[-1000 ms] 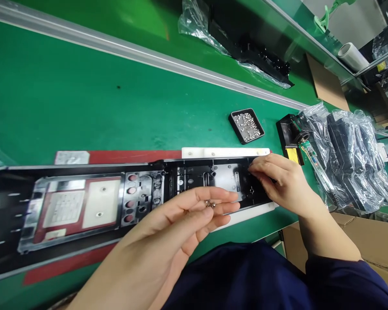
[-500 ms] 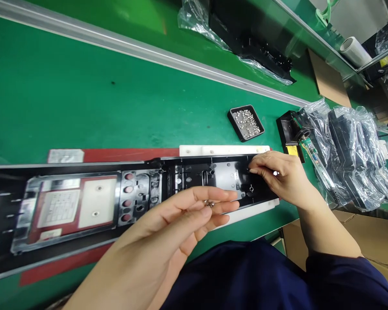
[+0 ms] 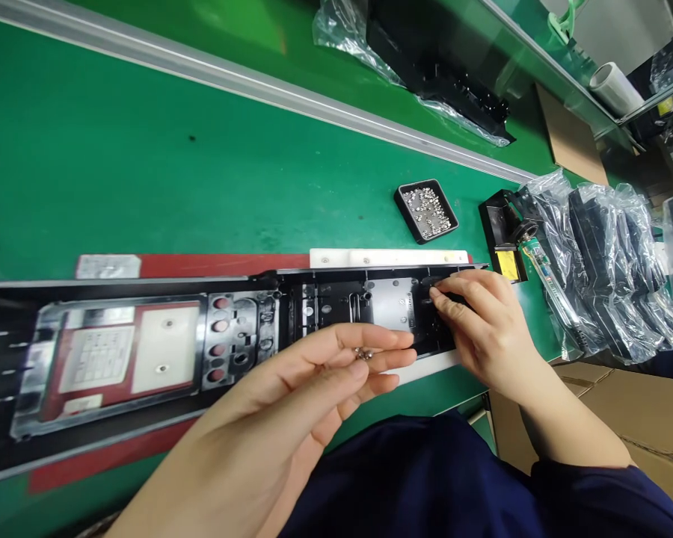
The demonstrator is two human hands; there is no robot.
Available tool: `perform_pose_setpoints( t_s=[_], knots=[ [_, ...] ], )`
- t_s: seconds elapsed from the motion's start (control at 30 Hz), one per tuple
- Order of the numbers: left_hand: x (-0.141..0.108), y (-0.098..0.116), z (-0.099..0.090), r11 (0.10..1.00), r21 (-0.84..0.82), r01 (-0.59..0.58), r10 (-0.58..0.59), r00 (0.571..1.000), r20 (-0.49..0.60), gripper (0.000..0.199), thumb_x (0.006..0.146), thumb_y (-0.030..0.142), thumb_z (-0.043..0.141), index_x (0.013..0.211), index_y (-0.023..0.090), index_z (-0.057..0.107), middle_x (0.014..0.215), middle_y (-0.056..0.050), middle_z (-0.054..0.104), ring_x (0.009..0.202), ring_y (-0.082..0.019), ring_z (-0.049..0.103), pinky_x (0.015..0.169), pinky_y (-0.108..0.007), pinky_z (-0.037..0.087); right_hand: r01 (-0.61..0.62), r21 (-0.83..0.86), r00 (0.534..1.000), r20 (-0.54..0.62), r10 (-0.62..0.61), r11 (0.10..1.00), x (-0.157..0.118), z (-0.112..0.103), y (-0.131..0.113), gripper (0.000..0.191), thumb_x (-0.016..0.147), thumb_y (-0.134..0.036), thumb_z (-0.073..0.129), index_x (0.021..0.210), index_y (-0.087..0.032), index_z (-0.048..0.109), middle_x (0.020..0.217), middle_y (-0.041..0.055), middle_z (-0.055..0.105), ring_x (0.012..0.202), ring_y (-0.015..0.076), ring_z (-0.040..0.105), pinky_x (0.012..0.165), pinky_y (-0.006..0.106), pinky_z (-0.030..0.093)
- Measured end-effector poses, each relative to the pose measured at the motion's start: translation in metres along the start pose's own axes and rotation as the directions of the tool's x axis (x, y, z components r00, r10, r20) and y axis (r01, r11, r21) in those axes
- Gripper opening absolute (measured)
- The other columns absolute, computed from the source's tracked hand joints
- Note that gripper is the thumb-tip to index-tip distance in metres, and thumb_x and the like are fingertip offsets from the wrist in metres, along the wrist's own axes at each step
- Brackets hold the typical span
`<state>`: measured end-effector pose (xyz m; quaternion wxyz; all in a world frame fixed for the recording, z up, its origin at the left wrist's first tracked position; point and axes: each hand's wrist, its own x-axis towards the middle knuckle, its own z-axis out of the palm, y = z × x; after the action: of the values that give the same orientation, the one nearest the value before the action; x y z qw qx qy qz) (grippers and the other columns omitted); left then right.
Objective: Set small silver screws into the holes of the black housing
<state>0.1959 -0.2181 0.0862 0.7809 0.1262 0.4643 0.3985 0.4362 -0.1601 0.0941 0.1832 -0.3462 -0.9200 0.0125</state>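
got few metal bits (image 3: 363, 354) in l hand (image 3: 314, 385), gripped loosely btwn thumb + curled fingers, held above near side of housing (image 3: 289, 314), approx mid-frame. r hand (image 3: 482, 321) at r end of housing, thumb + index pinched tog at tips, down nr far wall; can't tell if gripping anything, too small to see. housing: long, black, lying open side up on green bench (image 3: 146, 164), over red mat (image 3: 218, 264), w/ white strip (image 3: 392, 258) along far side at r end. past housing, on bench: small black tray (image 3: 408, 224) of similar bits, apart from both hands. r of tray: black holder (image 3: 494, 224) w/ yellow label (image 3: 508, 264), then green board (image 3: 538, 258) next to bagged parts (image 3: 600, 276) in a row. lower r: brown carton (image 3: 628, 411). up top, beyond metal rail (image 3: 247, 88): another black part (image 3: 437, 75), partly in clear plastic.
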Motion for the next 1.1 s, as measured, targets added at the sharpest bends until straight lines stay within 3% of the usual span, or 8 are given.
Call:
perform_pose_setpoints(
  t_s=[0.2, 0.37, 0.53, 0.7, 0.83, 0.97, 1.1],
  knots=[
    [0.001, 0.001, 0.003, 0.999, -0.026, 0.022, -0.020, 0.998, 0.057, 0.029, 0.080, 0.033, 0.081, 0.107, 0.024, 0.078, 0.127, -0.009, 0.070, 0.125, -0.031, 0.065, 0.093, -0.021, 0.063, -0.077, 0.198, 0.976, -0.185, 0.115, 0.977, 0.008, -0.011, -0.012, 0.014, 0.099, 0.003, 0.059, 0.109, -0.005, 0.066, 0.104, 0.0087, 0.061, 0.102, 0.0183, 0.057, 0.093, 0.034, 0.049],
    [0.001, 0.002, 0.007, 0.995, -0.096, 0.040, -0.032, 0.996, 0.084, 0.024, 0.082, 0.032, 0.079, 0.104, 0.024, 0.079, 0.130, -0.009, 0.068, 0.126, -0.033, 0.064, 0.100, -0.031, 0.063, -0.024, 0.348, 0.986, -0.147, 0.080, 0.937, 0.014, -0.015, -0.036, 0.009, 0.098, 0.002, 0.063, 0.104, -0.004, 0.066, 0.101, 0.0087, 0.060, 0.094, 0.0159, 0.056, 0.084, 0.030, 0.047],
    [-0.002, 0.003, 0.010, 0.994, -0.108, 0.021, -0.013, 0.998, 0.069, 0.019, 0.078, 0.032, 0.083, 0.095, 0.025, 0.080, 0.130, -0.006, 0.068, 0.125, -0.032, 0.065, 0.098, -0.032, 0.064, 0.023, 0.448, 0.992, -0.124, 0.037, 0.894, 0.019, -0.009, -0.047, 0.005, 0.102, -0.001, 0.062, 0.104, -0.003, 0.065, 0.101, 0.0094, 0.060, 0.093, 0.0157, 0.056, 0.080, 0.030, 0.045],
    [-0.003, 0.003, 0.008, 0.993, -0.099, 0.059, -0.051, 0.996, 0.079, 0.029, 0.075, 0.033, 0.085, 0.103, 0.025, 0.080, 0.128, -0.006, 0.070, 0.123, -0.030, 0.066, 0.097, -0.029, 0.063, 0.023, 0.425, 0.998, -0.064, 0.005, 0.905, 0.020, -0.007, -0.047, 0.009, 0.106, -0.007, 0.058, 0.111, -0.004, 0.065, 0.099, 0.0091, 0.058, 0.090, 0.0176, 0.054, 0.077, 0.031, 0.043],
    [-0.003, 0.001, 0.005, 0.990, -0.094, 0.104, -0.095, 0.991, 0.100, 0.035, 0.072, 0.038, 0.088, 0.104, 0.025, 0.080, 0.125, -0.006, 0.071, 0.123, -0.029, 0.066, 0.095, -0.023, 0.062, 0.036, 0.339, 0.999, -0.015, -0.033, 0.940, 0.018, -0.009, -0.048, 0.018, 0.108, -0.007, 0.051, 0.102, -0.001, 0.067, 0.099, 0.0105, 0.059, 0.088, 0.0194, 0.051, 0.073, 0.033, 0.043],
    [-0.004, -0.001, 0.002, 0.988, -0.061, 0.142, -0.134, 0.985, 0.108, 0.040, 0.073, 0.040, 0.088, 0.109, 0.026, 0.078, 0.130, -0.006, 0.069, 0.132, -0.029, 0.060, 0.094, -0.019, 0.060, 0.099, 0.193, 0.995, -0.025, -0.096, 0.976, 0.012, -0.008, -0.052, 0.033, 0.111, -0.007, 0.041, 0.096, -0.001, 0.070, 0.104, 0.0118, 0.062, 0.086, 0.0199, 0.052, 0.069, 0.033, 0.042],
    [-0.004, -0.005, 0.001, 0.983, -0.040, 0.180, -0.175, 0.978, 0.110, 0.043, 0.075, 0.042, 0.086, 0.114, 0.028, 0.076, 0.141, -0.003, 0.062, 0.141, -0.029, 0.052, 0.099, -0.020, 0.060, 0.131, 0.165, 0.991, -0.039, -0.126, 0.978, 0.005, -0.002, -0.054, 0.037, 0.110, -0.007, 0.036, 0.101, 0.000, 0.071, 0.109, 0.0131, 0.062, 0.088, 0.0220, 0.056, 0.068, 0.034, 0.044]
  ],
)
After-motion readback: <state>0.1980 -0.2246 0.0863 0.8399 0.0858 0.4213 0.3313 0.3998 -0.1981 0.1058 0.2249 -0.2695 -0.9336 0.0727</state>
